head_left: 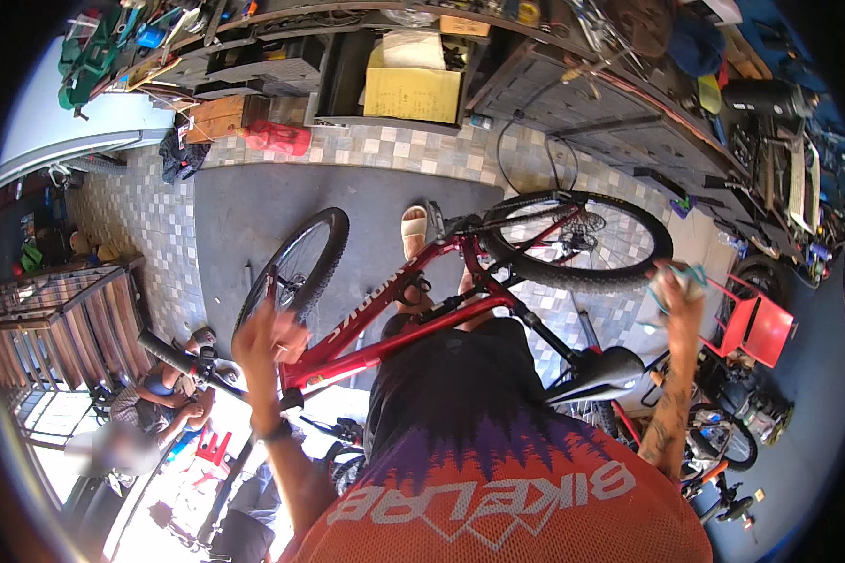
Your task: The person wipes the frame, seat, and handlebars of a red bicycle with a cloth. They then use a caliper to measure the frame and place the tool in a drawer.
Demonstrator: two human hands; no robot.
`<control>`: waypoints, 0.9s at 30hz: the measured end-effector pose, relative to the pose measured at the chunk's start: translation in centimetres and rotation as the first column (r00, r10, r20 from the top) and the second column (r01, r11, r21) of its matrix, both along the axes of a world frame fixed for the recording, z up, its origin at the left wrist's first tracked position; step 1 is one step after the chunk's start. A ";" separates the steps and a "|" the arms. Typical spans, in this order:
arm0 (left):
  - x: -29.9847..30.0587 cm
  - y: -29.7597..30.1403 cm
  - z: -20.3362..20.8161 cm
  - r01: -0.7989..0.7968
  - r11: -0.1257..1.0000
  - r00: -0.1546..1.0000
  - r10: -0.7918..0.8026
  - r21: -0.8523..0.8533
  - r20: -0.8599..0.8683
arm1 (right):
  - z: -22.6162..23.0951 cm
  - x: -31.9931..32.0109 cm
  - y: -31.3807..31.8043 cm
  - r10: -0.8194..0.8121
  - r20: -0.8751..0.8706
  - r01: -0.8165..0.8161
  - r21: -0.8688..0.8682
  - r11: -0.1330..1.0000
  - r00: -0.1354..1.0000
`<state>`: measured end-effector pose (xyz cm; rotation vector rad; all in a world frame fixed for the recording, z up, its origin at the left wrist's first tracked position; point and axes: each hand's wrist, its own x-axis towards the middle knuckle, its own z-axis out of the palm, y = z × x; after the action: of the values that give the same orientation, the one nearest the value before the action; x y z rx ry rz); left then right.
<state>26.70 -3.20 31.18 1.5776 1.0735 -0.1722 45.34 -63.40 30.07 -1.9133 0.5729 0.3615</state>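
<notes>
1. Nearest my viewpoint is the wearer's shirt [507, 521], orange with a dark and purple upper part, on the near side of the bike.
2. The bike [385, 352], red, stands crosswise before the wearer, front end to the left, its top tilted toward the body. I judge the shorts [460, 361] and legs serve as a prop; actual contact I cannot confirm.
3. The left hand [270, 342] is at the bike's front end, by the handlebar [171, 355]. Its fingers are blurred; I cannot tell whether they grip or merely hover. The position would suit steadying that end.
4. The right hand [681, 302] is raised just beyond the bike's rear wheel [660, 235]. Its fingers are closed around a bunched rag [693, 274], teal and whitish, apparently gathered to keep it compact in the palm.
5. Part of a mat [239, 211] lies beneath the bike, presumably to protect the tiles.
6. A red chair [760, 328] stands off the bike's rear; a seated person [150, 405] is beyond its front end.
</notes>
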 end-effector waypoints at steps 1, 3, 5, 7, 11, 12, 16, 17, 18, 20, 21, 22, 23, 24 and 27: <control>4.8 -3.7 -3.6 -0.054 0.996 0.960 0.070 -0.067 0.270 | -2.0 1.5 3.1 -0.062 -0.023 0.061 -0.015 0.998 0.998; 16.1 -5.9 -11.3 0.219 0.881 0.945 -0.084 -0.419 0.316 | -5.5 3.6 9.9 0.114 -0.032 -0.108 0.161 0.981 0.993; 25.9 -8.3 -19.6 -0.113 0.792 0.975 0.205 -0.600 0.087 | -8.4 6.2 16.6 0.451 0.075 -0.455 0.050 0.889 0.890; 32.4 -9.2 -26.0 -0.349 0.621 0.891 0.452 -0.702 -0.043 | -9.8 8.0 22.0 0.580 0.139 -0.578 -0.061 0.814 0.802; 34.0 -9.1 -32.6 -0.317 0.668 0.887 0.460 -0.673 0.039 | -11.2 10.2 28.4 0.636 0.174 -0.616 -0.161 0.772 0.752; 33.0 -9.2 -33.1 -0.276 0.664 0.877 0.470 -0.695 0.100 | -11.9 10.4 29.6 0.605 0.169 -0.594 -0.112 0.796 0.778; 27.4 -10.2 -32.8 -0.320 0.652 0.859 0.506 -0.688 0.080 | -14.9 11.6 33.3 0.559 0.180 -0.554 -0.084 0.828 0.809; 25.7 -10.4 -32.3 -0.319 0.655 0.853 0.513 -0.685 0.093 | -15.7 12.2 34.2 0.561 0.174 -0.553 -0.095 0.828 0.810; 24.4 -10.6 -31.8 -0.334 0.658 0.858 0.508 -0.674 0.070 | -16.6 12.7 35.1 0.545 0.172 -0.536 -0.100 0.838 0.821; 22.5 -10.8 -31.1 -0.407 0.649 0.834 0.551 -0.643 0.027 | -18.6 14.0 37.0 0.579 0.212 -0.524 -0.267 0.809 0.787; 22.3 -10.4 -31.0 -0.368 0.668 0.837 0.541 -0.647 0.082 | -19.7 14.9 37.7 0.593 0.247 -0.505 -0.339 0.793 0.766; 22.1 -10.2 -30.9 -0.352 0.669 0.843 0.531 -0.655 0.089 | -20.8 15.9 38.4 0.636 0.211 -0.525 -0.408 0.747 0.742; 22.0 -9.8 -30.9 -0.345 0.672 0.846 0.524 -0.656 0.092 | -21.8 16.8 39.1 0.642 0.244 -0.479 -0.491 0.728 0.727; 22.1 -9.5 -31.0 -0.334 0.672 0.853 0.513 -0.661 0.090 | -22.9 18.0 39.8 0.650 0.276 -0.422 -0.573 0.703 0.708; 22.2 -9.3 -31.7 -0.318 0.678 0.857 0.504 -0.662 0.105 | -25.3 22.8 41.5 0.758 0.184 -0.390 -0.767 0.509 0.625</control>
<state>48.87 -12.50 -0.49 0.6925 0.9832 0.0161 68.16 -21.91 4.79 -2.7746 -0.4617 0.0445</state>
